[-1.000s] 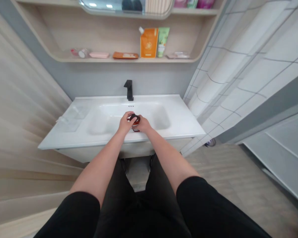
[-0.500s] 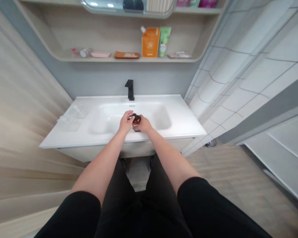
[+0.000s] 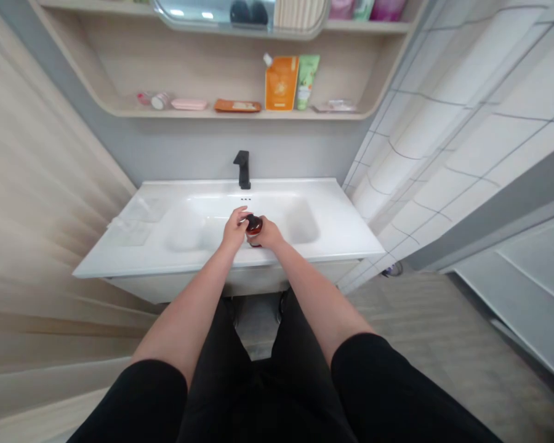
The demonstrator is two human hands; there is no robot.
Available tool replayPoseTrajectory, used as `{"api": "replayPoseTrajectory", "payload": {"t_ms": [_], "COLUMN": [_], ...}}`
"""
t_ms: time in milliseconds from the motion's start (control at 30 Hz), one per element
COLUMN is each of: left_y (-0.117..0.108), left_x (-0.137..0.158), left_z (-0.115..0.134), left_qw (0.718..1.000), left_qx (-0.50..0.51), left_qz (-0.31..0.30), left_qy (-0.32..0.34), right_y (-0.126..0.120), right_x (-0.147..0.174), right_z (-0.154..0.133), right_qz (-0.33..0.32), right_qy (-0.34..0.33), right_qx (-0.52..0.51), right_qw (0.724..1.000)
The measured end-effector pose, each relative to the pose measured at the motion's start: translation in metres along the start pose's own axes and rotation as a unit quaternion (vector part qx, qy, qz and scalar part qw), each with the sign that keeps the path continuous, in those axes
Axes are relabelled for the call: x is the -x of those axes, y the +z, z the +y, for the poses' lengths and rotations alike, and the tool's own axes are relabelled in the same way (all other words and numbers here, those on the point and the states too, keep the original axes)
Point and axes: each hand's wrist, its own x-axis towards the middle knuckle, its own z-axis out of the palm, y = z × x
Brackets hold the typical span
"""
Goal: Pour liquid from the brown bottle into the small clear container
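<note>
We are standing before the bench (image 3: 346, 227), which is carrying a sink (image 3: 300, 218) in its middle and clear packaging (image 3: 132, 224) at its left end. A container (image 3: 253, 225) is sitting over the sink's near side, between our left hand (image 3: 234, 230) and our right hand (image 3: 269, 234). Behind the sink, a faucet (image 3: 244, 169) is rising. Above it, a shelf (image 3: 300, 115) is holding, left to right, a flat case (image 3: 189, 104), a flat packet (image 3: 237, 106), a pouch (image 3: 281, 85) and a tube (image 3: 307, 83). A curtain (image 3: 37, 215) is hanging left of the bench; a tiled wall (image 3: 466, 117) is standing right.
</note>
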Motion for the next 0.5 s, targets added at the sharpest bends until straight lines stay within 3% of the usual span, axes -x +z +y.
{"api": "replayPoseTrajectory", "payload": {"t_ms": [267, 500], "left_y": [0.0008, -0.0002], "left_x": [0.0032, 0.0015], "left_z": [0.0012, -0.0032], "left_qw": [0.997, 1.000], "left_qx": [-0.068, -0.016], "left_qz": [0.042, -0.016], "left_qy": [0.002, 0.013], "right_y": [-0.0012, 0.0006], "right_x": [0.0022, -0.0001], "right_z": [-0.0026, -0.0017], "right_qz": [-0.011, 0.002], "right_qy": [-0.023, -0.003], "right_qx": [0.000, 0.018], "right_qw": [1.000, 1.000]}}
